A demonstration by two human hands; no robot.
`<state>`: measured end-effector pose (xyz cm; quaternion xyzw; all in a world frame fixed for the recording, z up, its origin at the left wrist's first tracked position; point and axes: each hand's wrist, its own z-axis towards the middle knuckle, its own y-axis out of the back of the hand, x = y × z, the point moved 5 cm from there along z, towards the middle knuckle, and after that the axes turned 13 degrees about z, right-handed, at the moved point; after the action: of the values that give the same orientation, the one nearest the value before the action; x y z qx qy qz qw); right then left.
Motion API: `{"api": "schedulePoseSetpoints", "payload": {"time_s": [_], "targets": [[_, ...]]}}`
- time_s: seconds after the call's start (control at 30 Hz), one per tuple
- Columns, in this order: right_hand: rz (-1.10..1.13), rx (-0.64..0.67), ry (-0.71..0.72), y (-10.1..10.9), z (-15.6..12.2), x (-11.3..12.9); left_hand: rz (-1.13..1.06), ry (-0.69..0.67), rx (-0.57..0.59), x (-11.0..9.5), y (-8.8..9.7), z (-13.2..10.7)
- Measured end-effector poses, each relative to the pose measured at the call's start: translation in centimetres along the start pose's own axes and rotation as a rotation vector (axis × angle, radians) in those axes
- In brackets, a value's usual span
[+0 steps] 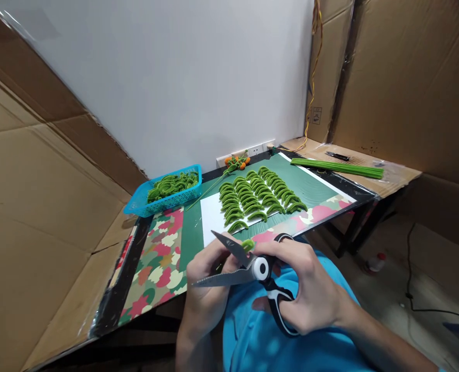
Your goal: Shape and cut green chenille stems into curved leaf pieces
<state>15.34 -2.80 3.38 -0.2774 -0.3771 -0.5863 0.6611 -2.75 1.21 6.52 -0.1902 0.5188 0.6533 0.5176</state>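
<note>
Lower centre of frame: both hands working close over a lap in a blue shirt.

Right hand: fingers curled tight through the black-and-white handles of the scissors, thumb in the upper loop. Blades parted in a narrow V, pointing toward the left of the frame, serrated edge on the lower blade.

Left hand: fingers closed, pinching a short green fuzzy piece. The piece sits just above the pivot, between the blades at their root. Fingertips partly hidden behind the upper blade.

Centre of frame, on the table: rows of curved green pieces lie across a white sheet and a green mat. Camouflage-patterned paper covers the near left part.

Left of centre: blue basket holding more green curved pieces.

Upper right of the table: bundle of straight green sticks, well apart from the hands. A stem with orange blossoms lies at the far edge by the wall.
</note>
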Motion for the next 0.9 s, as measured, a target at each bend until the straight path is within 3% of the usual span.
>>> {"api": "schedulePoseSetpoints", "payload": {"time_s": [0.17,0.37,0.6,0.73,0.9], "targets": [[-0.007,0.019,-0.023,-0.2,0.0,-0.4,-0.059,-0.015,0.087,-0.3,-0.9,-0.2],[-0.008,0.008,-0.01,0.0,0.2,-0.5,-0.207,0.148,0.07,0.8,-1.0,-0.5],[0.003,-0.007,0.002,0.0,0.0,-0.5,-0.288,0.237,0.212,1.4,-1.5,-0.6],[0.038,-0.057,0.043,0.5,0.1,-0.2,-0.261,0.218,0.284,1.6,-2.0,-0.5],[0.026,-0.042,0.05,0.5,0.3,-0.4,-0.315,0.262,0.186,1.9,-1.9,-0.6]]}}
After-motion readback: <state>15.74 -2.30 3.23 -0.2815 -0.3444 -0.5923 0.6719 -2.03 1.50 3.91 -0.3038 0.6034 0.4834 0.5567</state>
